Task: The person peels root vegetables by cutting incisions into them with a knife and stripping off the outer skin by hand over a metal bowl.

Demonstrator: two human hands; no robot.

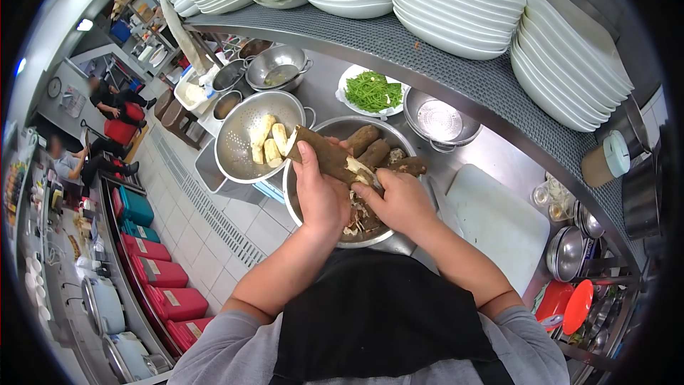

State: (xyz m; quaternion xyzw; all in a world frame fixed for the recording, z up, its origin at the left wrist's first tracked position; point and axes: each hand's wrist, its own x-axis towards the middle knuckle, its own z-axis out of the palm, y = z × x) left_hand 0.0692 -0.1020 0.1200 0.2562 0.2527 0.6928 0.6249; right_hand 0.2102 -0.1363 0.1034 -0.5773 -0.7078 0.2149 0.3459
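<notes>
My left hand point(324, 199) is wrapped round a thick, brown-skinned root vegetable point(324, 155), tilted with its pale cut end up to the left. Near its lower right end, a strip of skin is gone and pale flesh shows. There my right hand point(399, 199) is closed against the root; what its fingers grip is mostly hidden. Below both hands stands a large steel bowl point(292, 196) with several unpeeled brown roots point(374, 151) and peel scraps point(363, 217). Left of it, a perforated colander point(231, 150) holds several pale yellow peeled pieces point(273, 151).
A plate of cut green vegetables point(372, 93) and a steel pan point(442, 117) stand behind the bowl. To the right lies a white cutting board point(495, 221). A shelf point(342, 43) with stacked white dishes point(456, 0) overhangs the counter. Two people point(107, 100) sit far left.
</notes>
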